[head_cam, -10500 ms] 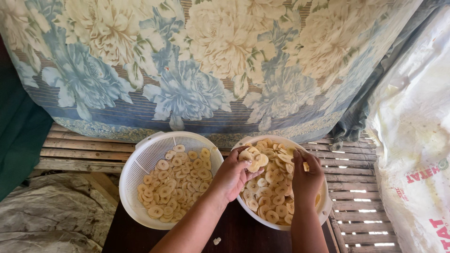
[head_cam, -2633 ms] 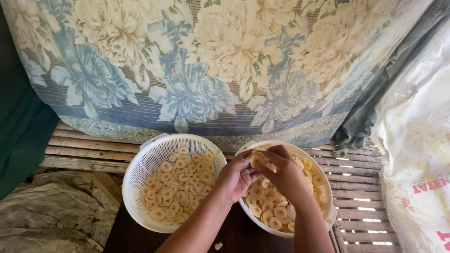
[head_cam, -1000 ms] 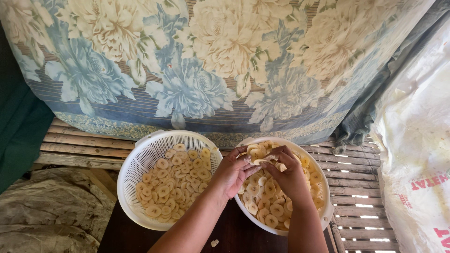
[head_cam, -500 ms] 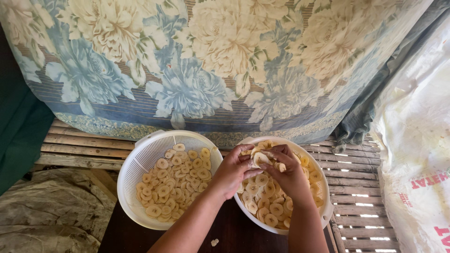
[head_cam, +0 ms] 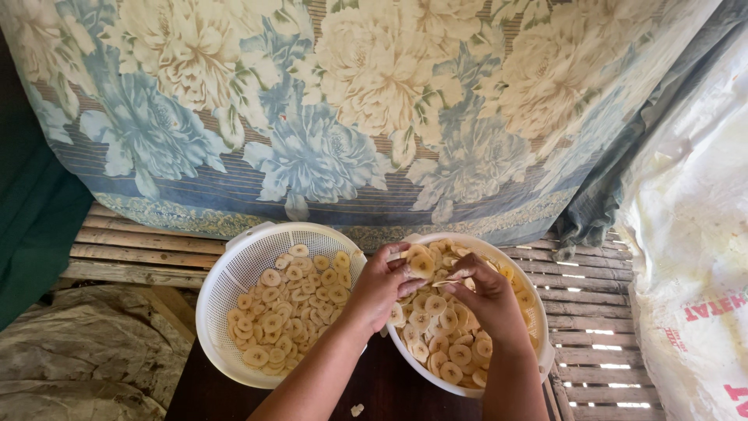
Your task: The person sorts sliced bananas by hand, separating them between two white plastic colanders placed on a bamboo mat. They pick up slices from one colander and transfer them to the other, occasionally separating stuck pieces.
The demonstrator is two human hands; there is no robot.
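Two round white containers stand side by side. The left one is a perforated basket (head_cam: 226,288) holding several pale yellow banana slices (head_cam: 292,308). The right one is a smooth white bowl (head_cam: 538,351) heaped with more slices (head_cam: 444,355). Both my hands meet over the right bowl. My left hand (head_cam: 382,281) pinches a clump of stuck-together slices (head_cam: 421,263) at its top. My right hand (head_cam: 487,296) grips the same clump from the other side.
A blue and cream flowered cloth (head_cam: 351,109) hangs behind the containers. They rest on a bamboo slat platform (head_cam: 132,249). A white printed sack (head_cam: 693,234) stands at the right. Grey crumpled sheeting (head_cam: 86,351) lies at the lower left. A single slice (head_cam: 357,408) lies on the dark surface.
Both hands have stayed over the right bowl, working the clump of slices between the fingers. The clump has shifted slightly. The containers have not moved.
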